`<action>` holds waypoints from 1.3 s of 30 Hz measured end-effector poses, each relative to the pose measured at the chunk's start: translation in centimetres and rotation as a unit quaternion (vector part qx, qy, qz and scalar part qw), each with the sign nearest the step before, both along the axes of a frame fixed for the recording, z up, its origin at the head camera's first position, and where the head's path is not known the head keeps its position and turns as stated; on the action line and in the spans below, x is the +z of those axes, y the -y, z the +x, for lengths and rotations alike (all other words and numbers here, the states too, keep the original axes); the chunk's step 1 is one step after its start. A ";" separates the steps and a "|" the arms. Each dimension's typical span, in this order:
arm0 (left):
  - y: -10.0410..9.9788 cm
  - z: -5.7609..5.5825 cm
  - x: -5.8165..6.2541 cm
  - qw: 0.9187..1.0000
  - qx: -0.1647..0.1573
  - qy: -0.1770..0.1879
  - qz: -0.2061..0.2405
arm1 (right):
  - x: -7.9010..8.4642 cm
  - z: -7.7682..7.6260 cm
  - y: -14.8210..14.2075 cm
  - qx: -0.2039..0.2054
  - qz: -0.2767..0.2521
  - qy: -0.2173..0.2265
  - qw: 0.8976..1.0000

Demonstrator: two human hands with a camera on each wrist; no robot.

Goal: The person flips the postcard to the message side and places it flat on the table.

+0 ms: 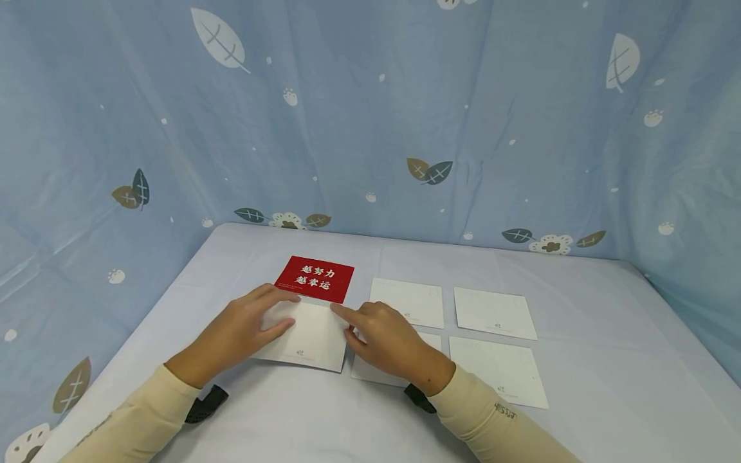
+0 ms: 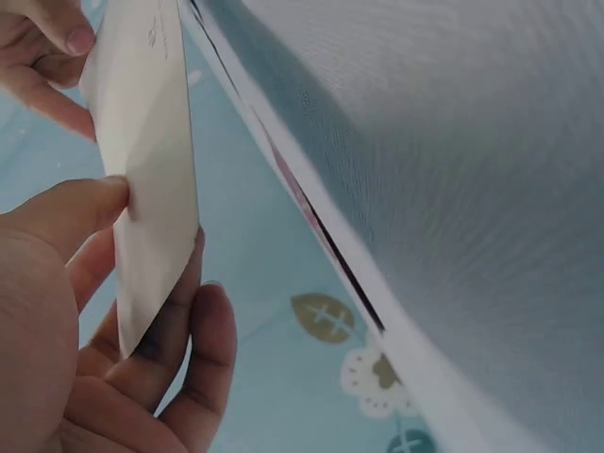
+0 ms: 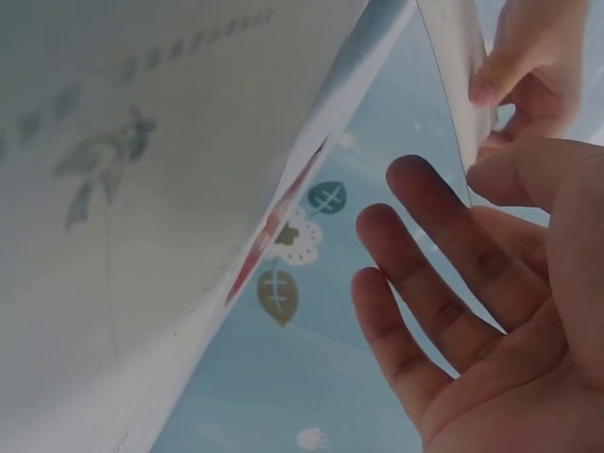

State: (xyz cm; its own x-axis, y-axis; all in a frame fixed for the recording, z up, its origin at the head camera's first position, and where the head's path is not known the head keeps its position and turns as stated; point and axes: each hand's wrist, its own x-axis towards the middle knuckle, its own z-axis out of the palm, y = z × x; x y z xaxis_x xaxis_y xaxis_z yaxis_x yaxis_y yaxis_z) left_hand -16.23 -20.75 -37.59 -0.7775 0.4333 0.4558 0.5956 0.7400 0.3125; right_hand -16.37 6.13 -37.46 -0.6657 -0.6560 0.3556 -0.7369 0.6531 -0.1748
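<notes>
A white postcard (image 1: 309, 335) with a small print near its lower edge is held up between both hands. My left hand (image 1: 246, 323) grips its left side, thumb on the face towards me and fingers behind, as the left wrist view shows. At its upper right, my right hand (image 1: 389, 337) pinches the edge between thumb and index finger; its other fingers (image 3: 420, 283) stand spread apart from the card. Just beyond the held card lies a red postcard (image 1: 317, 278) with white Chinese characters, its near edge overlapped by the held card in the head view.
To the right lie several white postcards in two rows: one at the back (image 1: 405, 299), another beside it (image 1: 494, 313), one at front right (image 1: 500, 370), and one partly under the right hand. A patterned blue curtain (image 1: 370, 128) hangs behind the white-covered table (image 1: 278, 418).
</notes>
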 end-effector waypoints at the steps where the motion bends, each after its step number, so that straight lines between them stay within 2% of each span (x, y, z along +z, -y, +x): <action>1: 0.0 0.0 -0.1 1.000 -0.001 0.004 -0.003 | 0.0 0.0 0.0 -0.002 0.002 0.006 1.000; 10: 0.2 0.1 -0.3 0.998 0.000 0.046 -0.035 | -0.4 -0.1 0.0 -0.004 0.026 0.033 0.999; 17: 0.2 0.1 -0.4 0.993 0.015 0.092 -0.069 | -0.7 -0.2 0.0 0.002 0.037 0.046 0.998; 23: 0.3 0.1 -0.4 0.989 0.015 0.123 -0.084 | -0.8 -0.2 0.0 -0.001 0.057 0.056 0.997; 32: 0.3 0.1 -0.3 0.985 0.015 0.145 -0.097 | -0.9 0.0 -0.2 -0.008 0.107 0.052 0.993; 39: 0.3 0.2 -0.4 0.983 0.016 0.152 -0.101 | -1.0 0.2 -0.2 0.022 0.119 0.055 0.991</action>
State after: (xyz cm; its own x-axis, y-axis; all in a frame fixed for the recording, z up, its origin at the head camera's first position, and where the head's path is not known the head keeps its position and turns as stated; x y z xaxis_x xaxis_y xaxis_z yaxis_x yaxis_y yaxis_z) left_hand -16.02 -21.01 -37.99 -0.8795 0.4638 0.1063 0.4721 0.8226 0.3169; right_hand -16.13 6.35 -38.41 -0.6614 -0.7412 0.1149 -0.7501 0.6536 -0.1007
